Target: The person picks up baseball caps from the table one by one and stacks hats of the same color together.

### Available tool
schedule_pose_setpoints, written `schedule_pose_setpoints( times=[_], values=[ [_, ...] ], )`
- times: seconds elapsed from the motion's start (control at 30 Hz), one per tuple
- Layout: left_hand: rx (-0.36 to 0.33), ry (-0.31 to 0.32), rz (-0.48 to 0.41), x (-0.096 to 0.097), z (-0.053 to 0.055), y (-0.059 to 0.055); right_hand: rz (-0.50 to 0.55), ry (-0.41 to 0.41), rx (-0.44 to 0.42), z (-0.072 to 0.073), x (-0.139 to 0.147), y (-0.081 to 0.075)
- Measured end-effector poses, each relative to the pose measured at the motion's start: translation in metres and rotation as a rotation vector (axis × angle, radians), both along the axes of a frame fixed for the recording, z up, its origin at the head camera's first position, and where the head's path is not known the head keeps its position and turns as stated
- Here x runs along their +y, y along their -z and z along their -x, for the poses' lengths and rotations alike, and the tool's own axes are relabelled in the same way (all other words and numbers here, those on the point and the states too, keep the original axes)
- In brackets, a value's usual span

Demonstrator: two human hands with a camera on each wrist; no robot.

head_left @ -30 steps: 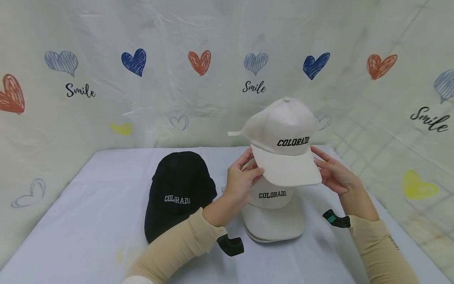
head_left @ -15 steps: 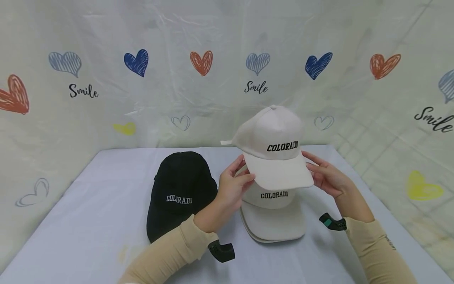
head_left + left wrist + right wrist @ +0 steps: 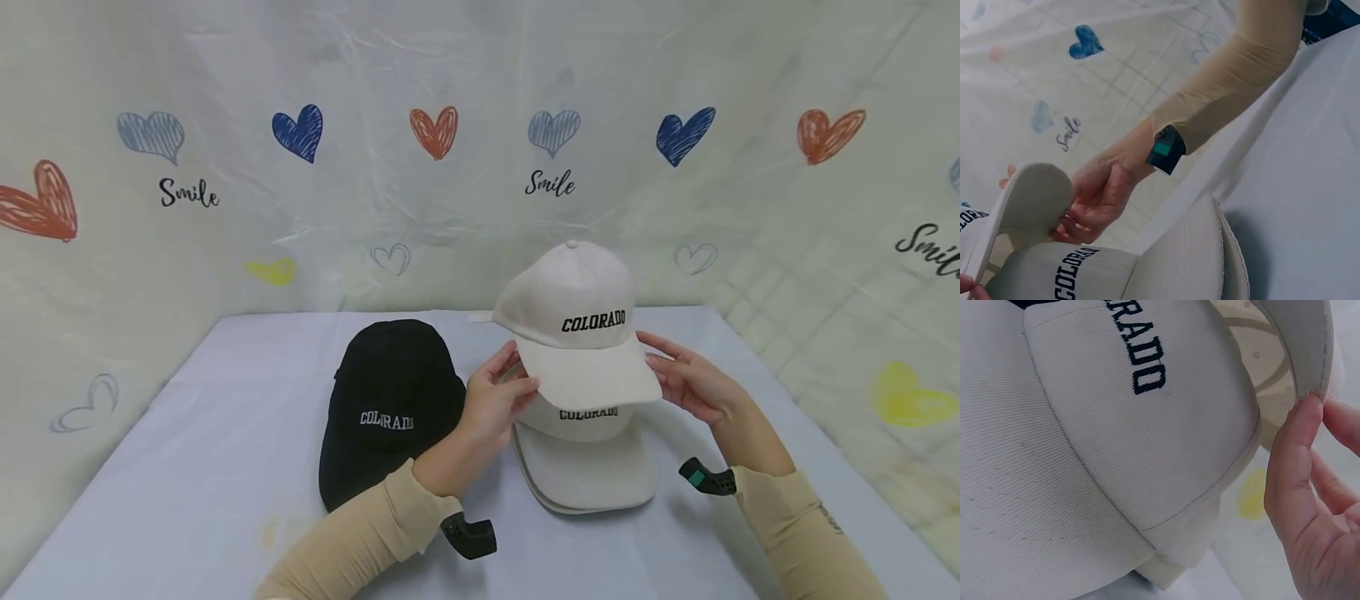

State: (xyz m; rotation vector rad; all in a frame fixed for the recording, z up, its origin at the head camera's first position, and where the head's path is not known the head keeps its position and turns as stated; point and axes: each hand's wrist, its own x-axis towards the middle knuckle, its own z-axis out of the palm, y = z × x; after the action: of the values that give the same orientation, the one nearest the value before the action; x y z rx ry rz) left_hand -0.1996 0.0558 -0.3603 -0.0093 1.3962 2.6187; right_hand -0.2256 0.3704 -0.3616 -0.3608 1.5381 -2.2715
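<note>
A white baseball cap (image 3: 577, 292) lettered COLORADO in black is held between both hands, its brim tilted toward me. My left hand (image 3: 491, 404) pinches the left edge of its brim; my right hand (image 3: 697, 383) pinches the right edge. Directly beneath sits a stack of white caps (image 3: 588, 475) on the table, the upper one's lettering partly covered by the held brim. In the right wrist view the stacked cap (image 3: 1147, 425) fills the left side, and fingers (image 3: 1297, 462) grip the raised brim. The left wrist view shows the right hand (image 3: 1100, 194) at the far brim edge.
A black COLORADO cap (image 3: 393, 400) rests on the white table (image 3: 202, 467), left of the stack and close to my left forearm. Behind the table hangs a pale sheet (image 3: 480, 50) printed with hearts and "Smile".
Both hands have lowered the held white cap, shifting it left over the stack, so its brim now covers part of the stacked cap's lettering. The black cap stays in place.
</note>
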Motion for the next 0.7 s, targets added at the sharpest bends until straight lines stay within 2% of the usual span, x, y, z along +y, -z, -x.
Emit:
schedule_pose_setpoints(
  times=[0.37,0.7],
  values=[
    [-0.014,-0.008,0.027,0.002,-0.003,0.012,-0.037,0.005,-0.018,0.0,0.003,0.005],
    [-0.043,-0.019,0.03,0.001,-0.007,0.015,-0.018,-0.026,-0.044,0.001,0.005,0.011]
  ],
)
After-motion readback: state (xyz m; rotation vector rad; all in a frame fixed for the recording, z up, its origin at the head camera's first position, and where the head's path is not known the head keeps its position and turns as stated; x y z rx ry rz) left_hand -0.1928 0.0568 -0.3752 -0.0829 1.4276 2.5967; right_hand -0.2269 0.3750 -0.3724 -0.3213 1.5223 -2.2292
